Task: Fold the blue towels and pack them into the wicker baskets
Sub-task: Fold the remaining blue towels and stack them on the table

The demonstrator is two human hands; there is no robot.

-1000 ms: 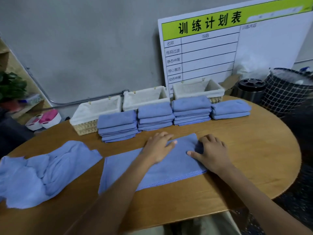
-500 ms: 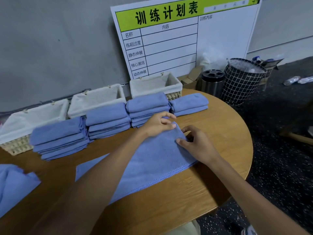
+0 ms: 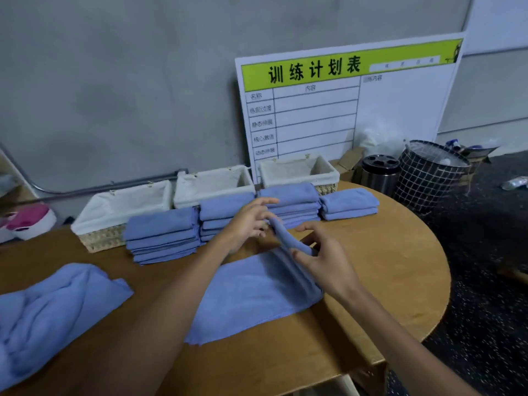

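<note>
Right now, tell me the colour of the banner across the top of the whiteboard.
Lime green with black characters, on the whiteboard; the head view shows it.

Both bare forearms reached forward from the lower edge of the view and drew together ahead of the person. The left hand [image 3: 248, 221] was raised, palm turned toward the right, its fingers [image 3: 267, 202] stretched forward and slightly spread while the thumb and lower fingers closed a grip on a lifted fold of cloth. The right hand [image 3: 323, 261] sat just beside and nearer the person than that grip, back of the hand up, its thumb and forefinger pinching the same raised fold from the other side, the remaining fingers loosely curled. The two grips nearly touched. Both wrists were held straight.
</note>
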